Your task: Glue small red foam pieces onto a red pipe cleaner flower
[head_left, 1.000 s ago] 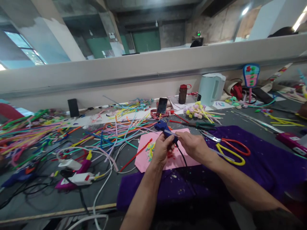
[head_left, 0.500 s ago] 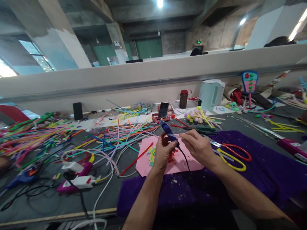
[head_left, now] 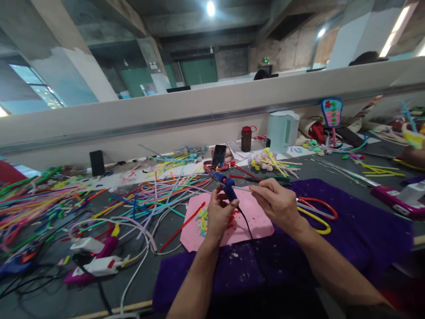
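Observation:
A blue glue gun (head_left: pixel 229 189) with a black cord is held in my left hand (head_left: pixel 219 212), its nozzle pointing away towards the upper left. My right hand (head_left: pixel 275 204) pinches a thin pale stick (head_left: pixel 244 189) whose far end meets the rear of the glue gun. Below both hands lies a pink sheet (head_left: pixel 259 221) scattered with small red, yellow and green pieces. Red- and yellow-handled scissors (head_left: pixel 320 217) rest on the purple cloth (head_left: pixel 332 248), just right of my right wrist.
Colourful pipe cleaners (head_left: pixel 159 190) spread over the left side. Power strips (head_left: pixel 79 274) and cables lie at the lower left. Along the back stand a phone (head_left: pixel 219 156), a brown bottle (head_left: pixel 246 139) and a kettle (head_left: pixel 282 131). Another person's hand (head_left: pixel 415 155) shows at the right edge.
The glue gun has turned in my left hand, so its side and nozzle now show more. The view has shifted slightly right, and another person's hand has appeared at the right edge.

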The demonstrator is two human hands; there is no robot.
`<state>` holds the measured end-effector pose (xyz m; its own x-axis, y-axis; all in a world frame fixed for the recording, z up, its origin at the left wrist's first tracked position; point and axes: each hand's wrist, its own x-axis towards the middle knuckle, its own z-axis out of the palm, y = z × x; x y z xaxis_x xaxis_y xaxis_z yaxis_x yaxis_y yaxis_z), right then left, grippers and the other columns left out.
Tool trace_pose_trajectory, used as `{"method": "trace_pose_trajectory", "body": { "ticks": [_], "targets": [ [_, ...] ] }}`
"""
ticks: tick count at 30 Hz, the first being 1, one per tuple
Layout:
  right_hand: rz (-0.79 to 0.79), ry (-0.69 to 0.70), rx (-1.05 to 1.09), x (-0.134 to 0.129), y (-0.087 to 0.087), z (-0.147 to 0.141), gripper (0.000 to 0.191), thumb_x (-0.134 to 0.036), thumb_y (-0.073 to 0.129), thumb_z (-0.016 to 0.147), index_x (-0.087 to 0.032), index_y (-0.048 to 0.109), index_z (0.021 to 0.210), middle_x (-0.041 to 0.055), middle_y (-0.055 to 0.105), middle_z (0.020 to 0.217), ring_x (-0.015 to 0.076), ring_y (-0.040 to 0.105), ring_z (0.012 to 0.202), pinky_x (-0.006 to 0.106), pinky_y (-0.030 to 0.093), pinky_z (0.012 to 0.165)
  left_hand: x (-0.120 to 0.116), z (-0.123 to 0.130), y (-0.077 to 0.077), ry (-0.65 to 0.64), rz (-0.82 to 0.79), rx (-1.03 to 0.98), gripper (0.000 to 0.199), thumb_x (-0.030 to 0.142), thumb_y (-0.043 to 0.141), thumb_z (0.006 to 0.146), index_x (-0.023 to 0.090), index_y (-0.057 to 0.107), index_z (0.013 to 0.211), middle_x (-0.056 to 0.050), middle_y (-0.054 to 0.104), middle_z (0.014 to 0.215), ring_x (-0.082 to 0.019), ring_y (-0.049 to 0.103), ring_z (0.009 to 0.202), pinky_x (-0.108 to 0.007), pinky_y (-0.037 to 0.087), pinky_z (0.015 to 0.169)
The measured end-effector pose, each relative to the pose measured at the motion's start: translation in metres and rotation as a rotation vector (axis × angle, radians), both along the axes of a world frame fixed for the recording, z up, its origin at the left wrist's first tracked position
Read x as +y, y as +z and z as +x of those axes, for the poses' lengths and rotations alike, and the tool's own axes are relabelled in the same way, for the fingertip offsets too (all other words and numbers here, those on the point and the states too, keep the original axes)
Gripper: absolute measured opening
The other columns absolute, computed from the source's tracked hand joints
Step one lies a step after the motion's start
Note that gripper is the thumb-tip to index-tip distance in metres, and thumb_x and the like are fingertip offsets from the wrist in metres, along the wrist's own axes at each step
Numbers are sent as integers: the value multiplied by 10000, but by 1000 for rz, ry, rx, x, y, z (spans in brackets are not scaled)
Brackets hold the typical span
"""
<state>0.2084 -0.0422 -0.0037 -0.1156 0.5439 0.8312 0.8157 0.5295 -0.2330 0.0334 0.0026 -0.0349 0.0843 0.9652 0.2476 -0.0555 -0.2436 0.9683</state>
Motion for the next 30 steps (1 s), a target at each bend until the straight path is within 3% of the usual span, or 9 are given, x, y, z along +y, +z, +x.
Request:
{"method": "trace_pose_trajectory", "body": {
  "ticks": [19, 30],
  "targets": [
    [-42, -109, -38, 3, -4, 7, 228, -255, 494, 838, -216, 640, 1009, 47, 588, 852, 89, 535, 656, 191, 395, 594, -2, 2, -1, 95, 67, 200, 502, 292, 644, 654, 206, 444, 1106, 2, 589, 795, -60, 470, 491, -179, 364, 461],
    [79, -232, -173, 4, -4, 6, 207, -193, 497, 829, -221, 652, 964, 33, 604, 803, 95, 520, 679, 202, 352, 593, -2, -2, 2, 257, 140, 451, 511, 331, 631, 651, 233, 442, 1115, 10, 631, 789, -83, 464, 462, -217, 364, 506]
  ]
}}
